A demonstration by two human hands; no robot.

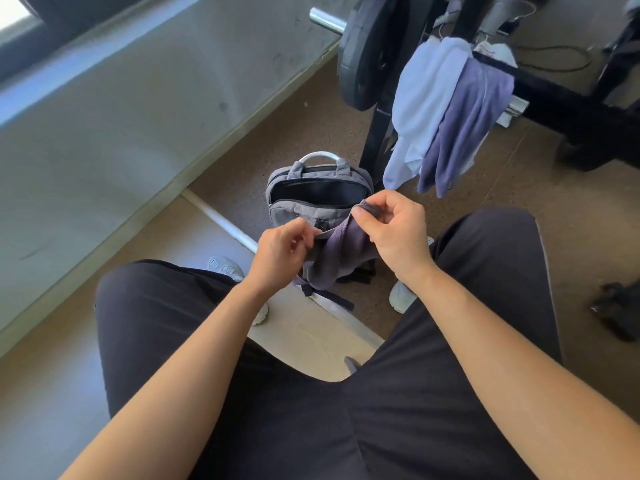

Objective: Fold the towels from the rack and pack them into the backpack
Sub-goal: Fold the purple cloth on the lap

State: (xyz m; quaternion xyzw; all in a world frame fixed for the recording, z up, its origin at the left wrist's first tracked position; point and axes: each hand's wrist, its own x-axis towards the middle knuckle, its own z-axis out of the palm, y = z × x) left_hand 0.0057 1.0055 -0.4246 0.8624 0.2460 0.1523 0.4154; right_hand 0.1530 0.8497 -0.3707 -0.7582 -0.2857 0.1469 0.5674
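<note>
1 grey backpack (298, 212) stands on the floor between the person's 2 white shoes, with its main compartment unzipped and the dark inside showing. Directly over the front of the backpack, 2 hands hold 1 dark grey-purple towel (337, 259), which hangs in loose folds and covers the lower part of the bag. The left hand (280, 252) pinches the towel's top edge between thumb and curled fingers, above the backpack's front pocket. The right hand (394, 233) pinches a corner of the same edge a little higher, just in front of the backpack's open mouth. The towel is not inside the backpack. Behind the backpack and to its right rises 1 black rack (554, 95), and 2 more towels hang over its bar side by side: 1 pale blue-white towel (422, 98) nearer the backpack and 1 purple towel (467, 123) touching it on the far side. That makes 3 towels in all. 1 black weight plate (363, 53) sits on a bar behind the backpack. The left shoe (225, 266) lies left of the backpack, the right shoe (401, 296) at its near right. 1 dark bundle (620, 313), too unclear to tell what it is, lies well to the backpack's right.
</note>
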